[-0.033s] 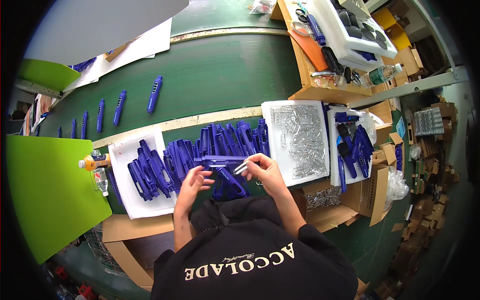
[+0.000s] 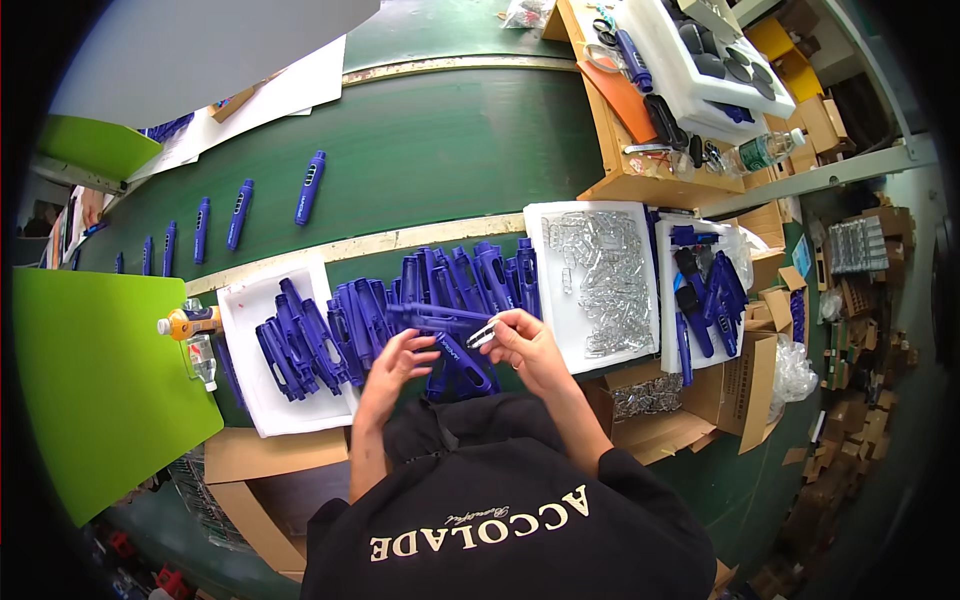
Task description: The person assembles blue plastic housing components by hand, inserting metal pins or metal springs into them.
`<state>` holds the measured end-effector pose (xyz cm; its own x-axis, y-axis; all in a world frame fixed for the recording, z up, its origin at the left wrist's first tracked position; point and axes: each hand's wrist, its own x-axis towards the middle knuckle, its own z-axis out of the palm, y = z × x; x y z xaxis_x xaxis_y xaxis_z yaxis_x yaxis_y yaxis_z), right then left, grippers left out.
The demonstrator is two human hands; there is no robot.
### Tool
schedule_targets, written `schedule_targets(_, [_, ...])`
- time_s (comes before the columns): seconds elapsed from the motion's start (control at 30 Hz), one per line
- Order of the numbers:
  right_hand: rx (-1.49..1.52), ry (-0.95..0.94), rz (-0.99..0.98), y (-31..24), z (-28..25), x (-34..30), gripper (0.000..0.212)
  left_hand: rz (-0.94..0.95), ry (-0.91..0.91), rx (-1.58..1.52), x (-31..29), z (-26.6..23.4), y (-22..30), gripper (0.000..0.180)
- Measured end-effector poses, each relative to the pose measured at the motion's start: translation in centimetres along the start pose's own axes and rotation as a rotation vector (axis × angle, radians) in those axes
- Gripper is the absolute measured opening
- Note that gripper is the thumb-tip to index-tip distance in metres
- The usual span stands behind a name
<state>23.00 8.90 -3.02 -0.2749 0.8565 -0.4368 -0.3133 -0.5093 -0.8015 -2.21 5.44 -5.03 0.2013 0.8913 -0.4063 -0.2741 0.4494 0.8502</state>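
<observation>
My right hand (image 2: 526, 346) pinches a small shiny piece (image 2: 482, 335), clear or silvery, between thumb and fingertips. It is held at the right end of a blue slotted plastic housing (image 2: 440, 318), which lies crosswise above more blue housings; whether they touch cannot be made out. My left hand (image 2: 399, 362) is close to that housing's near side, fingers apart, with nothing visible in it. Beyond both hands is a pile of blue housings (image 2: 455, 280). Another housing (image 2: 452, 355) lies just between my hands, closer to me.
At right, a white foam tray (image 2: 540, 225) holds many small clear pieces; another tray (image 2: 665, 300) carries blue and black parts. Blue housings rest on a white tray (image 2: 330, 415) at left. Several finished-looking blue tubes (image 2: 310, 188) line the green belt (image 2: 450, 140). An open carton (image 2: 655, 430) stands lower right.
My left hand has shifted slightly right, its fingers nearer the middle. The crosswise housing now sits at a slightly different tilt. My right hand still pinches the shiny piece.
</observation>
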Motion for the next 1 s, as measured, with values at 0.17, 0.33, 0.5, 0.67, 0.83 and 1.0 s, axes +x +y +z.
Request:
schedule_targets(0.17, [0.365, 0.021, 0.223, 2.5, 2.1, -1.8, 0.023, 0.141, 0.078, -0.210, 2.2, 6.2, -0.6, 0.040])
schedule_targets(0.33, [-0.324, 0.397, -0.329, -0.7, 1.9, -2.0, 0.012, 0.067, 0.229, -0.240, 2.0, 5.3, 1.3, 0.036])
schedule_targets(0.5, [-0.806, 0.213, -0.696, -4.6, 5.1, -0.2, 0.013, 0.089, 0.008, 0.083, 1.1, 5.7, 1.9, 0.033])
schedule_targets(0.67, [-0.938, 0.102, -0.803, -4.7, 5.3, 1.5, 0.018, 0.122, 0.060, 0.217, 1.1, 5.4, 1.0, 0.025])
schedule_targets(0.83, [-0.855, 0.279, -0.680, -3.9, 6.0, 1.3, 0.026, 0.073, 0.061, 0.019, 1.2, 6.8, 1.8, 0.019])
schedule_targets(1.0, [-0.051, 0.288, -0.171, -1.5, 7.4, 0.1, 0.018, 0.117, 0.041, 0.035, 1.3, 8.1, 2.1, 0.017])
